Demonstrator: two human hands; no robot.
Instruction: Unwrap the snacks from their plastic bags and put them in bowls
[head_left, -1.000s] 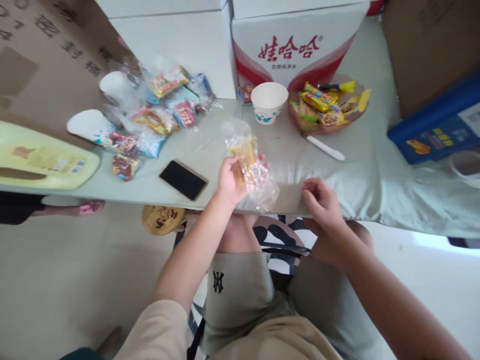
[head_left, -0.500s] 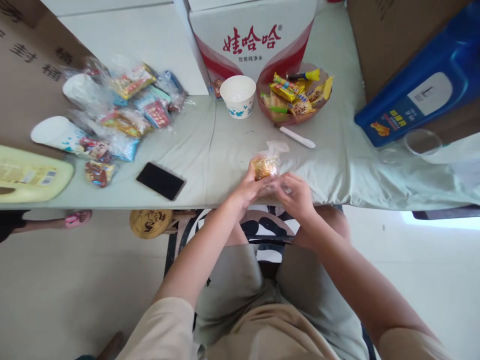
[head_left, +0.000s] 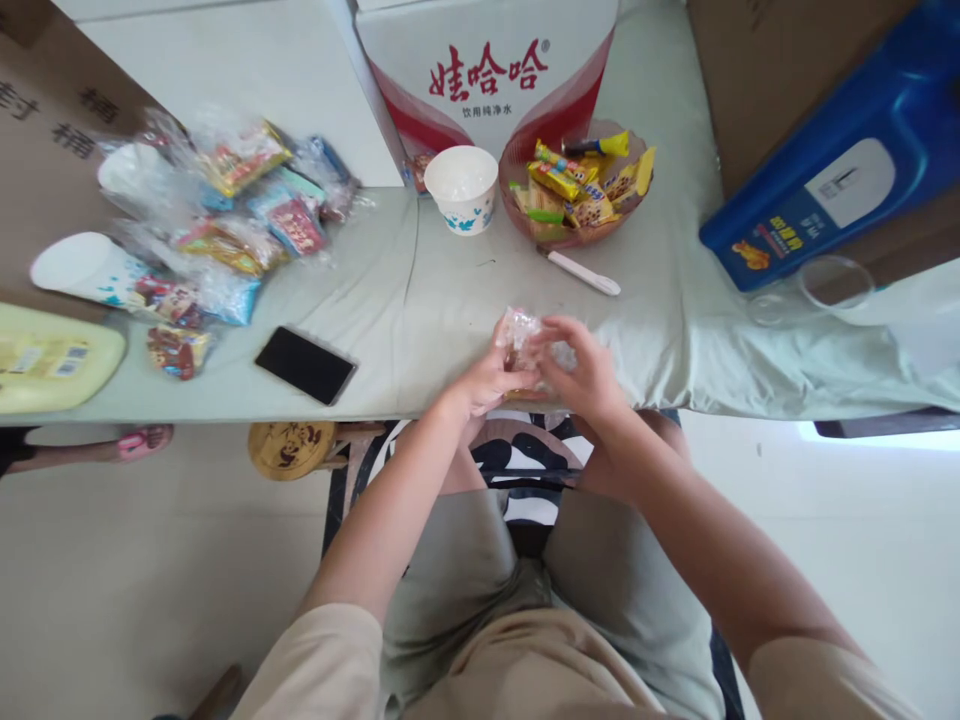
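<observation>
My left hand (head_left: 484, 385) is closed around a see-through plastic bag (head_left: 519, 330) at the table's front edge. What lies inside the bag is mostly hidden by my fingers and the crinkled plastic. From the other side, my right hand (head_left: 592, 375) grips the bag with bent fingers, thumb and forefinger at its plastic. Beyond both hands, a white knife-like utensil (head_left: 585, 273) lies beside a pink glass bowl (head_left: 517, 215) of wrapped snacks (head_left: 559, 180). Left of that bowl stands a white paper cup (head_left: 461, 190) with a blue leaf pattern.
Several bagged snacks (head_left: 296, 222) are heaped at the left with a tipped paper cup (head_left: 79, 265). A black phone (head_left: 306, 364) lies nearer me. A blue bottle (head_left: 810, 170) and a see-through plastic cup (head_left: 836, 285) are at the right. Behind is a white-and-red carton (head_left: 487, 85).
The bag has turned in my hands, and the golden packet seen in it before is now mostly covered. My right hand has moved up along the bag. The view has shifted slightly.
</observation>
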